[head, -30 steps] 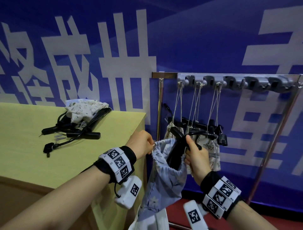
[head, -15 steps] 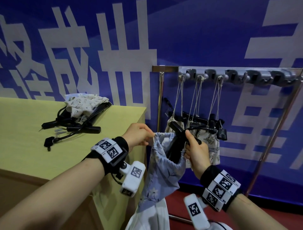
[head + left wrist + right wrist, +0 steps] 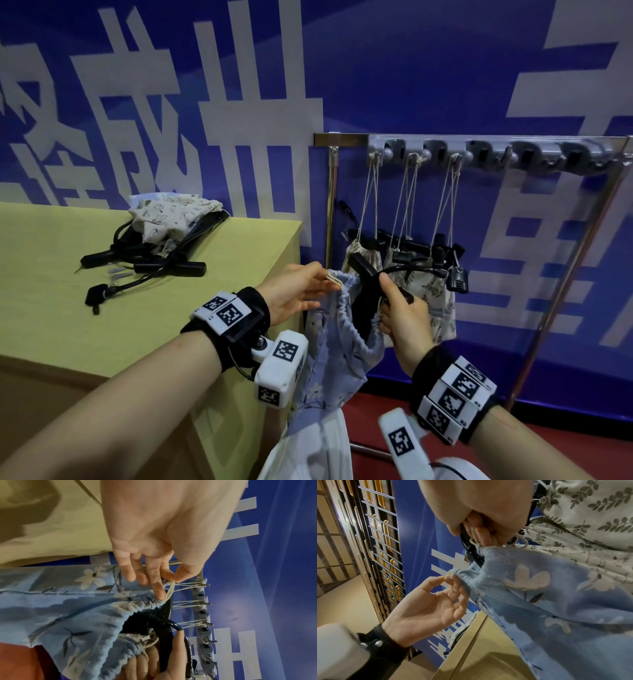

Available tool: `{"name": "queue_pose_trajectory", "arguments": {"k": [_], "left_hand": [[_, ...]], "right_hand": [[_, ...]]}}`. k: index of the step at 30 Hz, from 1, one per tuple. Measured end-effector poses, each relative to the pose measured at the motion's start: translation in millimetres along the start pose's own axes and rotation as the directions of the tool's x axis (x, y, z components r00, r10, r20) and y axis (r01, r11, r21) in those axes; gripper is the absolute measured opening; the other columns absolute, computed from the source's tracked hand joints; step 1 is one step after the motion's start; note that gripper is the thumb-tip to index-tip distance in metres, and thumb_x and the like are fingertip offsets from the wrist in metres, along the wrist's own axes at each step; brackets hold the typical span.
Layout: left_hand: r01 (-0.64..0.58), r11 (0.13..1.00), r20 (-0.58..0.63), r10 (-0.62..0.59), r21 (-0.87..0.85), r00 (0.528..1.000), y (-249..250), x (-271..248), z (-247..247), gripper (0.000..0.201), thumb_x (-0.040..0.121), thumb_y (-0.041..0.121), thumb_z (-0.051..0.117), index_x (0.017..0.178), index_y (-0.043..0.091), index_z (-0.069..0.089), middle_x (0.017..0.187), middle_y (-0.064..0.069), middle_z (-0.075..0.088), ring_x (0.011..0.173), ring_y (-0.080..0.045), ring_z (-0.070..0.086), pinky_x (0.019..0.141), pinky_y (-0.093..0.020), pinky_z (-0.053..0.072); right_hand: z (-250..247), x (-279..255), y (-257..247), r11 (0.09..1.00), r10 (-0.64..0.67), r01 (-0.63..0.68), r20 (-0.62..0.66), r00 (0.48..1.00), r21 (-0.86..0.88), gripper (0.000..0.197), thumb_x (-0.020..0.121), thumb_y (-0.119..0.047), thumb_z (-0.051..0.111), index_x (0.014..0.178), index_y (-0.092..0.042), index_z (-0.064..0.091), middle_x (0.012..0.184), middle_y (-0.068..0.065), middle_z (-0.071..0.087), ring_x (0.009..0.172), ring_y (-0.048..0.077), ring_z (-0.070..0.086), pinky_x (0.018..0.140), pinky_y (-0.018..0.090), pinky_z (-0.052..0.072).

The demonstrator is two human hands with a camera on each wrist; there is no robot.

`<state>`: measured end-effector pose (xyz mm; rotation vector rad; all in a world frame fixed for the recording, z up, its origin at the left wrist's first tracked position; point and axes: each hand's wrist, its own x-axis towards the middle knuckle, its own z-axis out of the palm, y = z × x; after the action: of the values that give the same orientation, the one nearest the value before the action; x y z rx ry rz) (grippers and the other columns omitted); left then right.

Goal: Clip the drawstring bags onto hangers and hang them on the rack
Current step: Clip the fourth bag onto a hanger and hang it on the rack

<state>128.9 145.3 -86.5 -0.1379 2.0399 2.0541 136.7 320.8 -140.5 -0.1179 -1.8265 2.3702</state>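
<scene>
Head view: left hand [image 3: 294, 291] pinches the cream drawstring [image 3: 169, 592] at the blue floral bag [image 3: 335, 349] rim; right hand [image 3: 404, 315] grips the black hanger [image 3: 368, 291] and opposite rim. 3 bags [image 3: 428, 291] hang on the rack [image 3: 479, 154] behind.

A yellow-green table [image 3: 51, 308] fills nine o'clock. A blue banner [image 3: 394, 68] with big white characters spans twelve. Red floor [image 3: 376, 411] lies near five.
</scene>
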Motion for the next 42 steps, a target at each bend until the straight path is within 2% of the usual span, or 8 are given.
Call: {"name": "queue_pose_trajectory", "arguments": {"k": [7, 14, 19, 24, 27, 32, 38, 42], "left_hand": [[0.043, 0.970, -0.030, -0.037, 0.240, 0.999, -3, -5, 6, 0.022, 0.081, 0.002, 0.056, 0.062, 0.014, 0.055, 0.062, -0.001, 0.052, 0.056, -0.010, 0.048, 0.054, -0.020, 0.043], [0.039, 0.883, -0.061, -0.012, 0.467, 0.998, -12, -4, -6, 0.011, 0.085, 0.016, 0.065, 0.075, 0.015, 0.061, 0.065, 0.000, 0.053, 0.053, -0.009, 0.045, 0.042, -0.013, 0.037], [0.051, 0.967, -0.047, -0.040, 0.248, 0.998, -1, -7, -13, 0.022, 0.090, 0.027, 0.062, 0.070, 0.018, 0.064, 0.064, 0.006, 0.059, 0.051, -0.003, 0.049, 0.055, -0.019, 0.039], [0.046, 0.978, -0.133, -0.019, 0.206, 0.991, 16, -6, -30, 0.021, 0.093, 0.025, 0.058, 0.075, 0.014, 0.063, 0.074, -0.003, 0.064, 0.066, -0.012, 0.056, 0.058, -0.022, 0.045], [0.056, 0.973, -0.189, -0.013, 0.223, 0.982, 23, -7, -45, 0.022, 0.094, 0.024, 0.055, 0.075, 0.014, 0.062, 0.072, -0.003, 0.068, 0.066, -0.013, 0.059, 0.059, -0.023, 0.046], [0.071, 0.996, -0.197, -0.079, -0.049, 0.977, 25, -4, -49, 0.026, 0.091, 0.019, 0.049, 0.065, 0.016, 0.051, 0.066, -0.003, 0.058, 0.061, -0.014, 0.053, 0.055, -0.023, 0.043], [0.009, 0.909, -0.201, -0.102, -0.416, 0.974, 31, 1, -40, 0.026, 0.089, 0.017, 0.048, 0.064, 0.016, 0.047, 0.048, 0.001, 0.050, 0.058, -0.015, 0.045, 0.063, -0.027, 0.043], [0.017, 0.898, -0.190, -0.112, -0.440, 0.975, 31, 3, -42, 0.027, 0.093, 0.020, 0.048, 0.066, 0.016, 0.048, 0.043, 0.005, 0.040, 0.051, -0.009, 0.038, 0.059, -0.023, 0.040]], "right_hand": [[4, -5, 2, 1.000, -0.006, 0.005, 0.044, 0.999, 0.019, 0.044, 0.090, -0.035, 0.063, 0.057, -0.020, 0.038, 0.044, -0.010, 0.033, 0.038, 0.005, 0.033, 0.040, 0.018, 0.029], [4, -4, 4, 1.000, 0.012, -0.012, 0.059, 0.998, -0.004, 0.034, 0.089, -0.038, 0.064, 0.071, -0.013, 0.049, 0.046, -0.011, 0.036, 0.040, 0.004, 0.035, 0.039, 0.018, 0.030], [-3, -1, -1, 0.998, 0.057, -0.050, 0.203, 0.978, -0.040, 0.028, 0.090, -0.033, 0.063, 0.069, -0.017, 0.055, 0.048, -0.010, 0.036, 0.042, 0.007, 0.032, 0.045, 0.023, 0.024], [-20, 10, -10, 0.963, 0.096, -0.032, 0.231, 0.968, -0.267, 0.040, 0.094, -0.050, 0.049, 0.094, -0.014, 0.066, 0.053, -0.010, 0.037, 0.044, 0.005, 0.032, 0.047, 0.022, 0.026], [-38, 14, -18, 0.871, 0.025, 0.074, 0.194, 0.981, -0.486, 0.041, 0.095, -0.056, 0.039, 0.101, -0.026, 0.066, 0.071, -0.015, 0.061, 0.061, -0.002, 0.052, 0.061, 0.022, 0.038], [-63, 25, -24, 0.719, -0.130, 0.228, 0.195, 0.972, -0.657, 0.046, 0.101, -0.045, 0.034, 0.093, -0.015, 0.068, 0.060, -0.008, 0.050, 0.055, 0.008, 0.045, 0.057, 0.025, 0.032], [-72, 36, -21, 0.816, 0.112, 0.011, 0.177, 0.978, -0.579, 0.054, 0.095, -0.056, 0.040, 0.061, -0.014, 0.042, 0.047, -0.002, 0.034, 0.043, 0.015, 0.029, 0.048, 0.029, 0.027], [-78, 32, -19, 0.941, 0.200, -0.116, 0.242, 0.950, -0.319, 0.037, 0.098, -0.043, 0.040, 0.076, -0.015, 0.050, 0.058, 0.000, 0.033, 0.044, 0.011, 0.024, 0.045, 0.024, 0.022]]}}
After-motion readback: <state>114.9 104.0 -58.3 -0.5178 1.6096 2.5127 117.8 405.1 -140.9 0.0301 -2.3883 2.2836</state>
